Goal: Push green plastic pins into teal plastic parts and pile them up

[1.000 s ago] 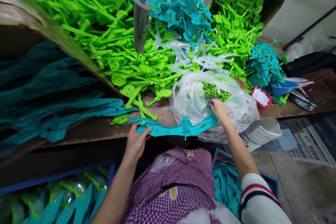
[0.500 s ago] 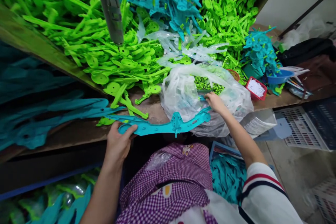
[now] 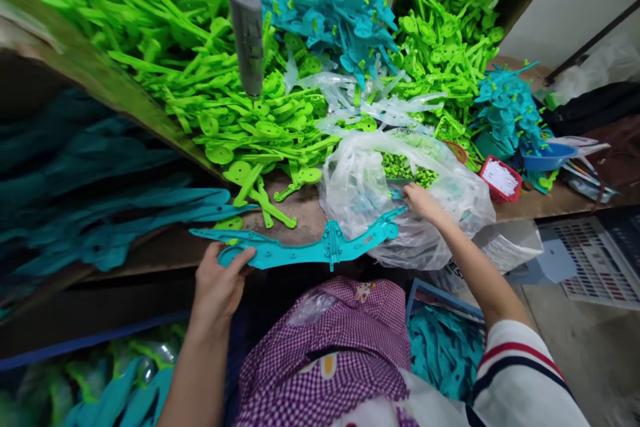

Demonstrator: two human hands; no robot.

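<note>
My left hand (image 3: pixel 223 275) is closed on the near left end of a long teal plastic part (image 3: pixel 295 252), its thumb lying on top. The part is curved, with a ribbed block at its middle and a pointed tip at each end. My right hand (image 3: pixel 423 202) is at the mouth of a clear plastic bag (image 3: pixel 350 177), just above the part's right tip. Its fingers are drawn together beside small green pieces (image 3: pixel 407 170) in the bag. What they pinch, if anything, is too small to tell.
A grey electric screwdriver (image 3: pixel 247 40) hangs above heaped green plastic parts (image 3: pixel 270 123). Teal parts (image 3: pixel 335 20) are piled behind. A red basket (image 3: pixel 501 179) of white pieces and a blue bowl (image 3: pixel 550 155) stand right. More teal parts (image 3: pixel 100 213) lie left and in a crate (image 3: pixel 443 347) below.
The camera view has turned slightly left, so the bench appears farther right. My left hand and the long teal part have shifted a little left relative to the bag. My right hand stays at the bag.
</note>
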